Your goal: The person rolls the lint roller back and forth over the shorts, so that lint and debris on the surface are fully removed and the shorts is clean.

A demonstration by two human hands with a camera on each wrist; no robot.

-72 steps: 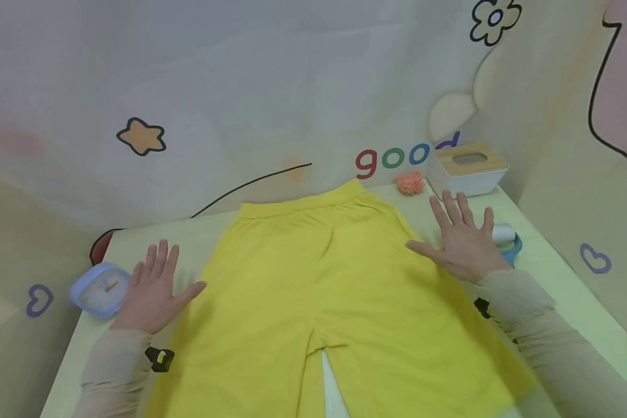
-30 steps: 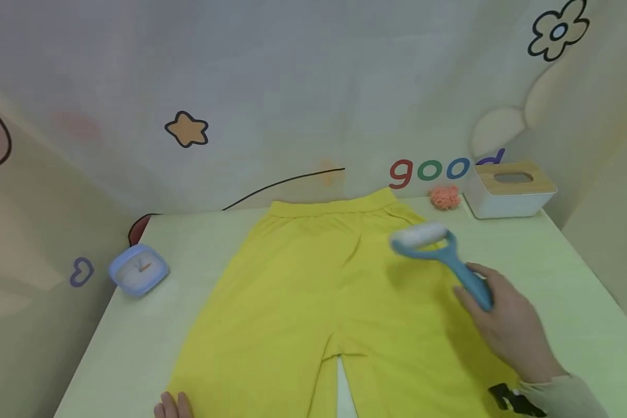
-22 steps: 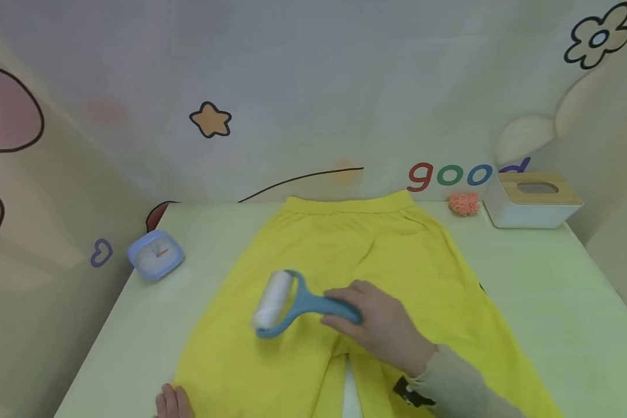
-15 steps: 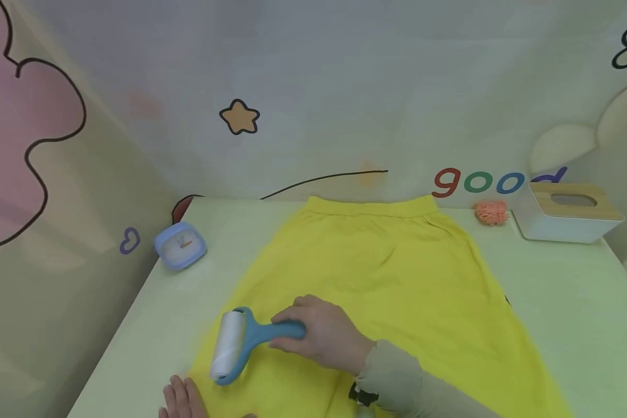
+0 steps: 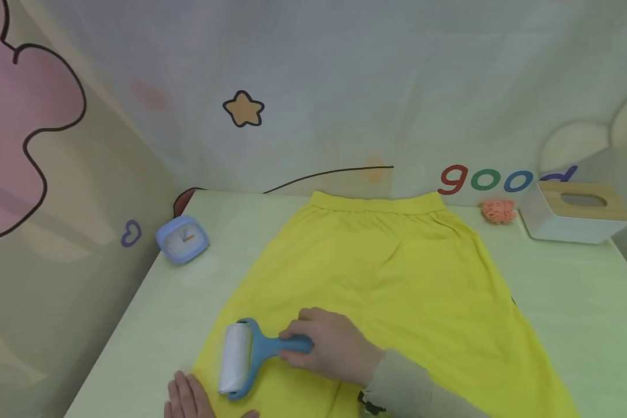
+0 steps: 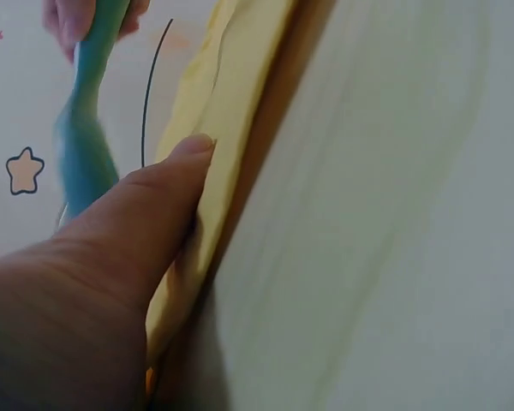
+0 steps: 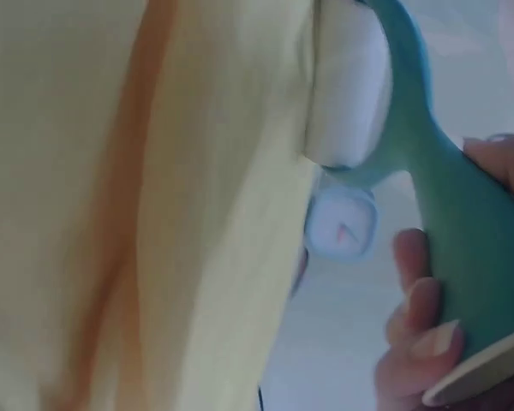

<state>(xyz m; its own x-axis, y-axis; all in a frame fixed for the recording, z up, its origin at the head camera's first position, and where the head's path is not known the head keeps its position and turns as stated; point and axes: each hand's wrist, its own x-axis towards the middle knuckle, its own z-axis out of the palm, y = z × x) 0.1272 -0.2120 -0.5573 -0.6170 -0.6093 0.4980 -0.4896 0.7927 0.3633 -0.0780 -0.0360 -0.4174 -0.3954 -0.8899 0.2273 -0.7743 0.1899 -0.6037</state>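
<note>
Yellow trousers [image 5: 376, 249] lie spread on the pale green table, waistband towards the back wall. My right hand [image 5: 331, 345] grips the blue handle of a lint roller [image 5: 235, 357], its white roll resting on the left side of the trousers. The right wrist view shows the fingers [image 7: 420, 342] curled round the handle and the roll right against the cloth. My left hand [image 5: 188, 397] rests flat at the trousers' left edge, partly below the frame. In the left wrist view its thumb [image 6: 154, 205] presses on the yellow cloth.
A blue clock [image 5: 183, 239] stands at the table's left edge. At the back right are a coral pompom-like bundle [image 5: 498, 211] and a white tissue box [image 5: 575, 215] with a wooden lid. A printed curtain wall [image 5: 319, 87] closes off the back.
The right hand has picked up the lint roller from the table's right side and carried it left onto the trousers. The left hand has come down to their left edge. The view has shifted.
</note>
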